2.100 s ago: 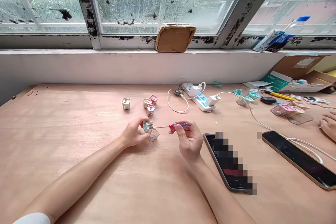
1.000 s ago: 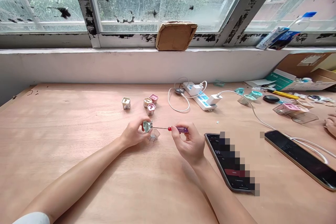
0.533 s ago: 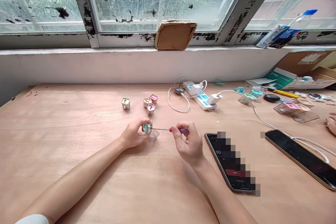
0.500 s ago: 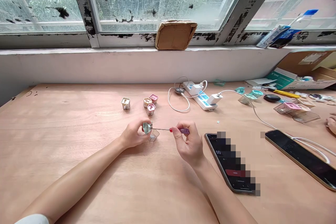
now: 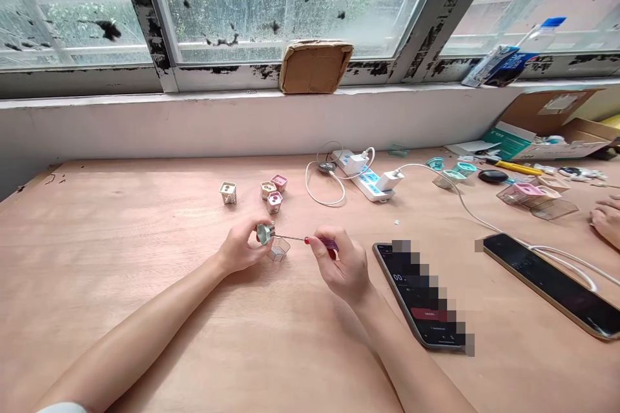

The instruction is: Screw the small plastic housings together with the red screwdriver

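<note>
My left hand (image 5: 243,245) is closed around a small pale-green plastic piece (image 5: 264,233), holding it just above the table. Pinched in my right hand (image 5: 341,264) is a screwdriver (image 5: 307,241) with a purple handle and a red collar. Its thin shaft points left, and the tip meets the right side of the green piece; the exact contact is too small to make out. Below the shaft, beside my left fingers, a clear plastic cup (image 5: 278,250) rests on the wood. Beyond my hands stand several small cups with coloured tops, among them a cream one (image 5: 228,192) and a pink one (image 5: 274,202).
A power strip (image 5: 371,182) with chargers and cables lies at the back. Two phones lie to the right, the nearer one (image 5: 411,297) beside my right forearm. Further right are teal cups (image 5: 453,177), a cutter knife (image 5: 518,168), an open carton (image 5: 533,135) and another person's hand (image 5: 608,219).
The view has shifted slightly. My right hand and the screwdriver have moved a little left, and the shaft tilts slightly more. Both hands keep their holds. The other person's hand shows more.
</note>
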Demonstrator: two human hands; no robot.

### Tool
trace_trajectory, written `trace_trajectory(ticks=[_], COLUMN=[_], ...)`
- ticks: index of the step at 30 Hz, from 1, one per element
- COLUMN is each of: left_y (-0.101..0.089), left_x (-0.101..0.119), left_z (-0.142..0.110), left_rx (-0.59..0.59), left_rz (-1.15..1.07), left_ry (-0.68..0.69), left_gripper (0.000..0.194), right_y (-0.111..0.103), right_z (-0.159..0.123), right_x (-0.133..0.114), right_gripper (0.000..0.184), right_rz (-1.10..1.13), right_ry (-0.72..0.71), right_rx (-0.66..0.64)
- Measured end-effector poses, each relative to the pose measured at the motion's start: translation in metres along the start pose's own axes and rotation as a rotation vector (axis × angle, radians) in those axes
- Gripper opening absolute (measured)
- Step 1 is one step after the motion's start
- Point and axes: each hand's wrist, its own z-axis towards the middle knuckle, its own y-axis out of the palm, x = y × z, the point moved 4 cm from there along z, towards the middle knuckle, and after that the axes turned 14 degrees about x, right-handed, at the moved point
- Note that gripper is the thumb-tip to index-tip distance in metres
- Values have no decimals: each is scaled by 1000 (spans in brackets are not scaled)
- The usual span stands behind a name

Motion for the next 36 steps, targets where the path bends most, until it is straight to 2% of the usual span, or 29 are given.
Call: trace_trajectory(ticks=[7,12,18,23,31,36], left_y=[2,1,1,-1,-1,-1], left_x=[1,-1,0,-1,0,-2], left_z=[0,0,0,0,2,0], left_rx=[-32,-52,-81,-56,-46,-59], left_rz=[-44,-61,-74,-39,-22,-31], left_ry=[-6,-9,12,30,41,27], left_gripper=[25,26,35,45,49,53], right_y=[-3,-1,0,-1,-1,0], right_z=[3,2,1,2,1,-2], right_x=[-3,1,-3,-6,-1,0], right_gripper=[12,7,8,20,7,15], right_rz=[-17,-51,-35,-8,-54,-33], right_ry=[-35,-8,-34,-53,-53,-49], right_rx=[-7,12,25,22,49,86])
